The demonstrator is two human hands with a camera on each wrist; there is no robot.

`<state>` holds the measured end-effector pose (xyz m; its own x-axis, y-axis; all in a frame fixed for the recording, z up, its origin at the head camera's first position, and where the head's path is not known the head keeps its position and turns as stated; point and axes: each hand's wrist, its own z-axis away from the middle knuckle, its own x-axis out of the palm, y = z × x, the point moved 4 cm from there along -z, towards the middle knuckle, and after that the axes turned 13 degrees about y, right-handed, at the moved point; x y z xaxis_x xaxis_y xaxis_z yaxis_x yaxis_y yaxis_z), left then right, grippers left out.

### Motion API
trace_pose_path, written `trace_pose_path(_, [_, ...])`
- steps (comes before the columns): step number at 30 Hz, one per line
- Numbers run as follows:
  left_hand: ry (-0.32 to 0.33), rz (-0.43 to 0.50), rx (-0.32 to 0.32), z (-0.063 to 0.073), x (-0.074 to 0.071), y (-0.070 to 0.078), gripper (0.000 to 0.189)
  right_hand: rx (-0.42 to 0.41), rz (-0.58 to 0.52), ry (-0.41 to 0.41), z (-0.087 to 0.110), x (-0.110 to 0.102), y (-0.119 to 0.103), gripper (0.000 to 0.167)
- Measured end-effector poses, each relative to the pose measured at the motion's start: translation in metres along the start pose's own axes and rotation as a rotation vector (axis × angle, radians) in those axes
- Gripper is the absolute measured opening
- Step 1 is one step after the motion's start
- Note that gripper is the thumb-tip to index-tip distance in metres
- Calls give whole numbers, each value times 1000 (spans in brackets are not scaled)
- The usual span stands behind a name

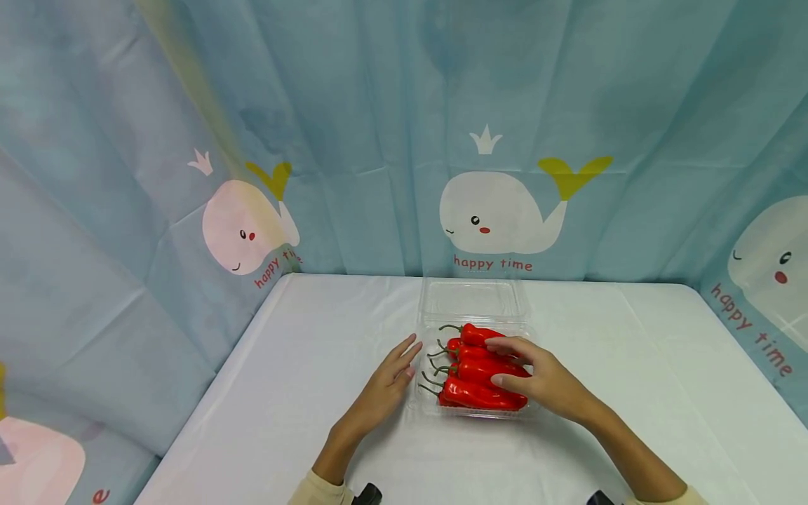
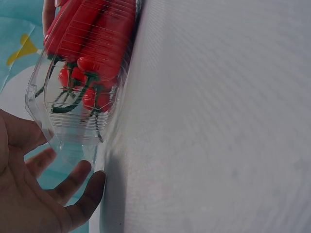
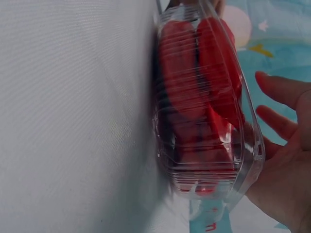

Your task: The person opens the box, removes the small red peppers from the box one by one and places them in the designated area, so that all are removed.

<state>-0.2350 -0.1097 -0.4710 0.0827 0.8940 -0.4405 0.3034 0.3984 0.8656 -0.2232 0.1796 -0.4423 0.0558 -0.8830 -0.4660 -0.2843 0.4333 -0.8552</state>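
Several long red peppers [image 1: 482,394] with green stems lie side by side, stacked in a clear plastic clamshell box [image 1: 476,414]. Its transparent lid [image 1: 473,300] is folded back toward the curtain. My left hand [image 1: 381,389] is beside the box's left edge, fingers spread, and in the left wrist view its thumb overlaps the rim. Over the right end of the peppers is my right hand [image 1: 543,379], its thumb and fingers apart. The right wrist view shows this hand [image 3: 291,160] just past the box's rim, with some fingers hidden behind the plastic wall.
A white cloth covers the table [image 1: 303,337]. Behind it and along both sides hangs a blue curtain [image 1: 372,105] printed with whales and lettering. Black wrist devices show at both sleeves along the bottom of the head view.
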Motion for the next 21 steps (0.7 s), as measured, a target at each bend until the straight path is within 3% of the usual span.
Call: trace_pose_path(21, [4, -17, 0, 0, 1, -2, 51, 18, 80, -1, -6, 5, -2, 48])
